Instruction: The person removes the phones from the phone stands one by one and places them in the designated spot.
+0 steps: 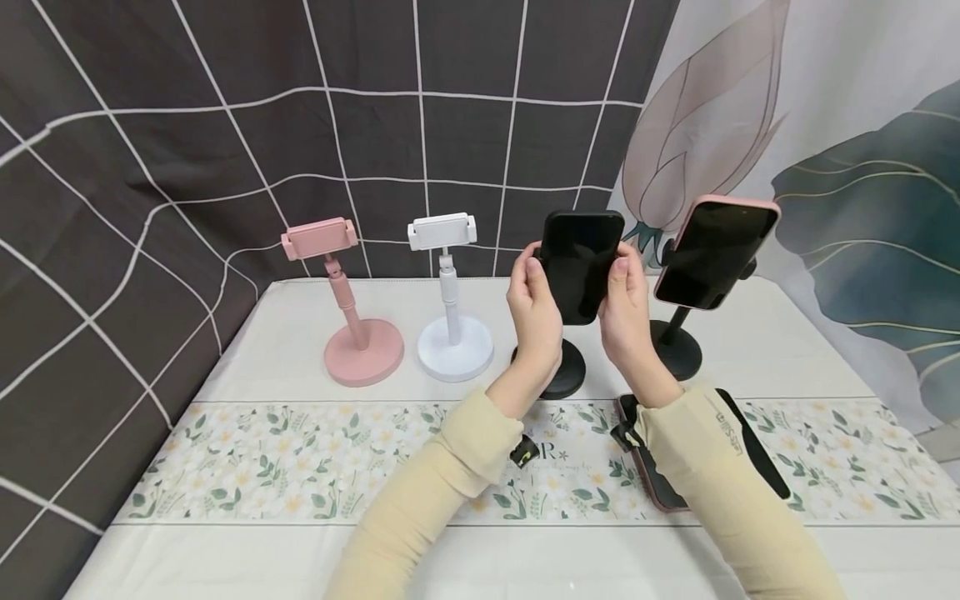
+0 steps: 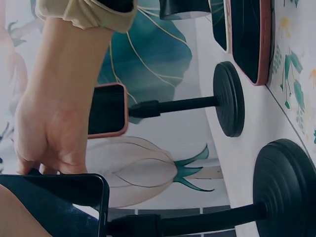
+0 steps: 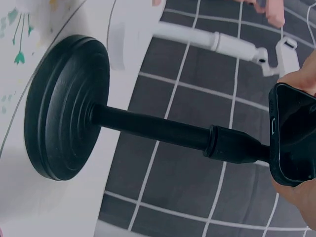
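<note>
Both hands grip a black phone (image 1: 581, 267), which stands upright at the top of a black phone stand (image 2: 212, 220). At its left edge is my left hand (image 1: 536, 312), fingers reaching behind and thumb at the side. Holding the opposite edge is my right hand (image 1: 628, 312), its fingers likewise curled behind. The holder's clamp is hidden behind the phone. In the right wrist view, the stand's pole (image 3: 153, 126) runs from its round base (image 3: 66, 108) up to the phone's lower end.
Just right, a second black stand (image 1: 677, 350) carries a pink-cased phone (image 1: 716, 258), tilted. To the left stand a white phone stand (image 1: 455, 346) and a pink one (image 1: 363, 350), their clamps bare. More phones, one pink-edged (image 1: 660, 479), lie under the right forearm on the floral cloth (image 1: 300, 458).
</note>
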### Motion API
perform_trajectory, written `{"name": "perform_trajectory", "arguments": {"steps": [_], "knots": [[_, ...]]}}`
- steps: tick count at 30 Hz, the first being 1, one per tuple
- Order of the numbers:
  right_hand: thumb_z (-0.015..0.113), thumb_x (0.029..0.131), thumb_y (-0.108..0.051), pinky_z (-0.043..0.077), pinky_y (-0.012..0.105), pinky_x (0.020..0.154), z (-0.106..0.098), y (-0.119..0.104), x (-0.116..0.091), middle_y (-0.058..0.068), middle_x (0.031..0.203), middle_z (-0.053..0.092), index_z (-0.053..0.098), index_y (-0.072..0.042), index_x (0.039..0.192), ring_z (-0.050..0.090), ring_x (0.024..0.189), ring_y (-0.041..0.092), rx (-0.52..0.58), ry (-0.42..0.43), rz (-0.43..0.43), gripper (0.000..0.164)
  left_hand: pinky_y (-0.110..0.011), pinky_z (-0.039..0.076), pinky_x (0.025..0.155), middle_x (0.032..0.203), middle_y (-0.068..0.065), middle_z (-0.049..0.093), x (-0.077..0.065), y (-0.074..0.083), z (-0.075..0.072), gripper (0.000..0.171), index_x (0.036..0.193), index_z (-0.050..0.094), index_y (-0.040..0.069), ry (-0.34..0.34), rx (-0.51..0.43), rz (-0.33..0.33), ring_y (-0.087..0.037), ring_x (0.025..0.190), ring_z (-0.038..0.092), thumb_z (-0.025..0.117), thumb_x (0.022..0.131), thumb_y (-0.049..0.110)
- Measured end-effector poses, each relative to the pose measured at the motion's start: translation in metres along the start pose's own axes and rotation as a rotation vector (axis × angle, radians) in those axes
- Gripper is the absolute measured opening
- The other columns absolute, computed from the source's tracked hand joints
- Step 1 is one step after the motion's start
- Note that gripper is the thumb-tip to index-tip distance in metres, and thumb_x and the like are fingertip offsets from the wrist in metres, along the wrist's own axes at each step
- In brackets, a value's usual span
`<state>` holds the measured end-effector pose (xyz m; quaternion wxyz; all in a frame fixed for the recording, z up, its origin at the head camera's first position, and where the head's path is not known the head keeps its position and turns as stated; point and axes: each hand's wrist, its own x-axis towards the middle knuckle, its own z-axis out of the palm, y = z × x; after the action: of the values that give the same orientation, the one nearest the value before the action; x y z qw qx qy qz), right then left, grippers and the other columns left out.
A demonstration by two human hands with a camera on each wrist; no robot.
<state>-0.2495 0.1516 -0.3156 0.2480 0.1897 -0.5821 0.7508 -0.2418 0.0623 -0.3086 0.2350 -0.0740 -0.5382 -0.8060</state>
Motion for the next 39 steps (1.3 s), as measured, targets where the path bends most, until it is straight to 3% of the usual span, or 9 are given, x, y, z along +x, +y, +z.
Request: {"name": "perform_trajectory", "arguments": {"steps": [8, 18, 30, 39], "knots": [[0.039, 0.088, -0.033, 0.044, 0.017, 0.071, 0.015, -0.013, -0.016, -0.004, 0.101, 0.053, 0.051, -0.018, 0.108, 0.049, 0.087, 0.012, 0.029, -0.038, -0.009, 0.027, -0.046, 0.039, 0.098, 0.124, -0.017, 0.052, -0.013, 0.019, -0.017, 0.035, 0.123, 0.047, 0.002, -0.016, -0.031, -0.014, -0.012, 0.108, 0.048, 0.032, 0.097, 0.022], [0.035, 0.092, -0.030, 0.045, 0.017, 0.074, 0.025, -0.023, -0.033, -0.003, 0.107, 0.051, 0.050, -0.019, 0.111, 0.049, 0.093, 0.013, 0.070, -0.094, 0.012, 0.027, -0.046, 0.037, 0.099, 0.125, -0.015, 0.051, -0.028, 0.036, -0.035, 0.035, 0.124, 0.046, 0.005, -0.043, -0.029, -0.060, -0.012, 0.110, 0.047, 0.032, 0.098, 0.023], [0.033, 0.093, -0.031, 0.045, 0.017, 0.074, 0.042, -0.026, -0.057, -0.004, 0.106, 0.050, 0.049, -0.021, 0.110, 0.048, 0.092, 0.014, -0.014, -0.099, 0.033, 0.025, -0.045, 0.039, 0.098, 0.126, -0.015, 0.050, -0.045, 0.053, -0.064, 0.038, 0.128, 0.041, 0.007, -0.077, -0.075, -0.136, -0.016, 0.110, 0.048, 0.031, 0.097, 0.027], [0.033, 0.095, -0.026, 0.041, 0.016, 0.059, 0.042, -0.026, -0.064, -0.004, 0.099, 0.049, 0.049, -0.020, 0.111, 0.046, 0.070, 0.011, -0.072, -0.130, -0.009, 0.024, -0.042, 0.041, 0.094, 0.125, -0.015, 0.049, -0.050, 0.055, -0.072, 0.037, 0.127, 0.041, 0.006, -0.107, -0.073, -0.166, -0.017, 0.106, 0.049, 0.031, 0.097, 0.026]]}}
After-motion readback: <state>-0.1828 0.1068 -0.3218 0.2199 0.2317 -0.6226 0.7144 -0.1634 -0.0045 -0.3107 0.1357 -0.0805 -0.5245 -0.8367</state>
